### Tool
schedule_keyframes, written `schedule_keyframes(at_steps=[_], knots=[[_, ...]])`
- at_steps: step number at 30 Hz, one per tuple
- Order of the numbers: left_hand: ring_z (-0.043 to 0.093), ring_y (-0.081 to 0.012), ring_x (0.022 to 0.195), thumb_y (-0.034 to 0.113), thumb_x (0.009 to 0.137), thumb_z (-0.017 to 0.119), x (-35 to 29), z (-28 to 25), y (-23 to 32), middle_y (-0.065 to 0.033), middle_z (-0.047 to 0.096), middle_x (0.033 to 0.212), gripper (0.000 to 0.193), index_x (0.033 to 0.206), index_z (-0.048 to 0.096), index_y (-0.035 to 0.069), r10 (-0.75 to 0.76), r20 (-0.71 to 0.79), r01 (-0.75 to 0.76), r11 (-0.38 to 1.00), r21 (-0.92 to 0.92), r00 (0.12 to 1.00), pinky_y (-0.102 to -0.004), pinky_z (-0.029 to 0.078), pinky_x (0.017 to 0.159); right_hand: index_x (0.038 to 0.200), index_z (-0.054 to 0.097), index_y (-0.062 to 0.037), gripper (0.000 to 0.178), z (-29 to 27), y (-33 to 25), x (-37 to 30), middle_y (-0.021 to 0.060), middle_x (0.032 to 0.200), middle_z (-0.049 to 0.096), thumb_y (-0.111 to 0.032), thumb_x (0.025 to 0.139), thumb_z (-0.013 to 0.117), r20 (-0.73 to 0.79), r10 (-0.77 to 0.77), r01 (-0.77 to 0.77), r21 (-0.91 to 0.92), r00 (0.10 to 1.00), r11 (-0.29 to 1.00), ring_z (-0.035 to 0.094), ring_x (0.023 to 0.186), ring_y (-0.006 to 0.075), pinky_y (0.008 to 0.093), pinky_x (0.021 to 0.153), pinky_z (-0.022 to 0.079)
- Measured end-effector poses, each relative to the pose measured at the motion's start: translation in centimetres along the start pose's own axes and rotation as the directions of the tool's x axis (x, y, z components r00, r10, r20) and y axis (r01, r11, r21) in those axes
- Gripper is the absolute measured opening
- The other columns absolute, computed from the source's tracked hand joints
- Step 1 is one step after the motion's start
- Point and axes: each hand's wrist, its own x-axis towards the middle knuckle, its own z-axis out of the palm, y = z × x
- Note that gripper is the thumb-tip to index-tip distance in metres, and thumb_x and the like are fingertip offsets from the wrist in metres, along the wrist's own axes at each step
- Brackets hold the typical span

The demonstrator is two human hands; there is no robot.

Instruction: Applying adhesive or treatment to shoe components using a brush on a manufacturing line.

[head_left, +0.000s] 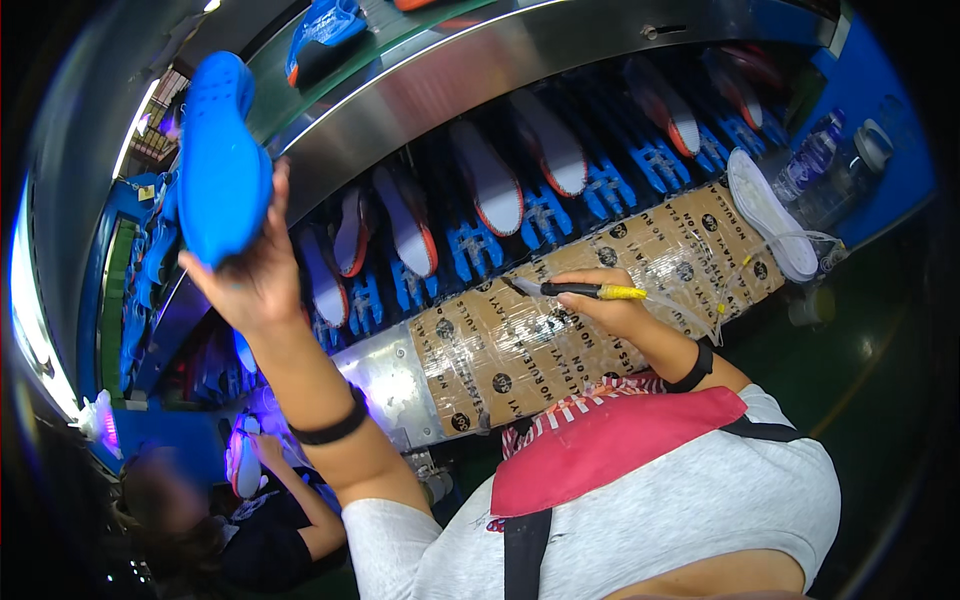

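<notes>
My left hand (262, 278) is raised at the upper left, gripping a bright blue shoe sole (222, 165) by its lower end, its flat face toward me. Over the cardboard-covered bench (560, 340), my right hand (612, 300) is closed around a brush (580, 290) with a black and yellow handle. The brush's tip points left, and a clear tube (690, 305) appears to run from its yellow end. Nothing touches the bristles. Beyond the bench, shoe uppers (487, 180) with orange-red edges stand in a row between blue racks (545, 220).
A white sole (770, 215) lies at the bench's right end, near a clear plastic bottle (815, 155). Above the row runs a metal-edged conveyor (400, 75) carrying a blue sole (325, 35). At the lower left a co-worker (270, 520) holds another sole (243, 458) under violet light.
</notes>
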Motion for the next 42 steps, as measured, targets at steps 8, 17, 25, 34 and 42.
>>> schedule_keyframes(at_steps=[8,17,25,34,42], knots=[[0.059,-0.0199,0.092,0.044,0.091,0.049,-1.4,-1.0,-1.0,-0.0207,0.058,0.111,0.058,0.13,0.041,0.001,0.512,-0.425,0.084,0.561,0.824,0.746,-0.0277,0.048,0.077,0.102,0.066,0.0014,0.026,-1.3,1.7,-0.9,0.0096,0.083,0.068,-0.008,0.077,0.068,-0.045,0.087,-0.088,-0.021,0.995,0.996,0.062,0.07,0.0112,0.0244,0.063,0.048],[0.051,-0.0353,0.115,0.052,0.075,0.068,4.0,0.2,0.6,-0.0288,0.051,0.123,0.095,0.14,0.025,-0.003,0.659,0.139,0.265,-0.474,0.84,0.74,-0.0363,0.038,0.097,0.102,0.066,0.0001,0.026,-1.1,2.4,-0.5,0.0091,0.084,0.068,-0.009,0.077,0.069,0.001,0.123,-0.123,0.003,0.992,0.992,0.06,0.071,0.0107,0.0237,0.063,0.047],[0.048,-0.0371,0.119,0.062,0.072,0.062,10.0,-1.2,3.1,-0.0286,0.047,0.128,0.099,0.141,0.027,0.001,0.552,0.028,0.444,-0.699,0.56,0.834,-0.0376,0.037,0.098,0.101,0.067,-0.0007,0.026,-1.1,2.9,-0.7,0.0093,0.083,0.068,-0.012,0.078,0.069,-0.005,0.176,-0.176,-0.023,0.984,0.984,0.061,0.071,0.0112,0.0246,0.063,0.047],[0.045,-0.0424,0.119,0.049,0.079,0.059,11.1,-7.5,12.3,-0.028,0.041,0.132,0.071,0.137,0.037,0.014,0.604,0.099,0.537,-0.762,0.361,0.791,-0.0464,0.036,0.099,0.1,0.067,-0.0015,0.024,-1.3,2.5,-0.2,0.0093,0.084,0.068,-0.011,0.078,0.069,-0.006,0.208,-0.207,-0.122,0.978,0.971,0.062,0.072,0.0125,0.0253,0.065,0.048],[0.062,-0.0352,0.095,0.036,0.081,0.064,12.4,-7.1,14.6,-0.0216,0.054,0.118,0.052,0.123,0.048,0.011,0.555,-0.076,0.539,-0.754,0.376,0.829,-0.0424,0.05,0.08,0.102,0.067,-0.0011,0.025,-1.3,2.3,0.2,0.0097,0.086,0.068,-0.01,0.079,0.068,0.015,0.277,-0.277,-0.035,0.961,0.96,0.061,0.074,0.0118,0.024,0.066,0.048]])
